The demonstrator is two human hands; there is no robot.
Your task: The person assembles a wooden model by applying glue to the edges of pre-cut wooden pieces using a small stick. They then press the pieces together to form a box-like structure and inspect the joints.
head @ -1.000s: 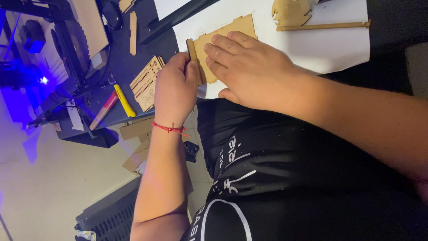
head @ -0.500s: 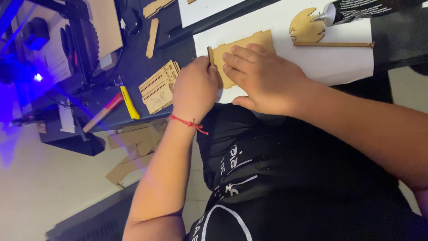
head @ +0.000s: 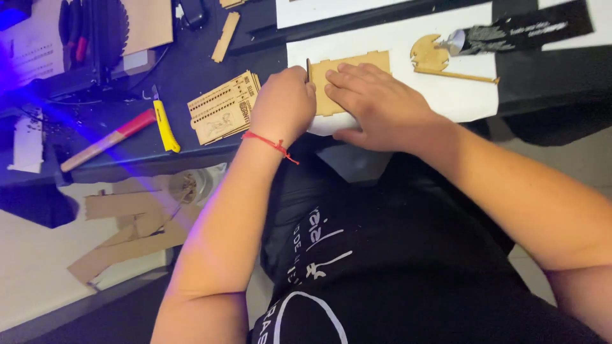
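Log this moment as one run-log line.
left hand: holds thin wooden strip upright at panel edge | right hand: flat on wooden panel | panel on white paper sheet

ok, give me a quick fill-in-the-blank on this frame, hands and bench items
1. The right hand presses flat on a thin wooden panel lying on a sheet of ____ paper.
2. The left hand wears a ____ string bracelet at the wrist.
3. The utility knife left of the engraved wooden pieces has a ____ body.
4. The black glue tube lies to the ____ of both hands.

Missing words: white; red; yellow; right
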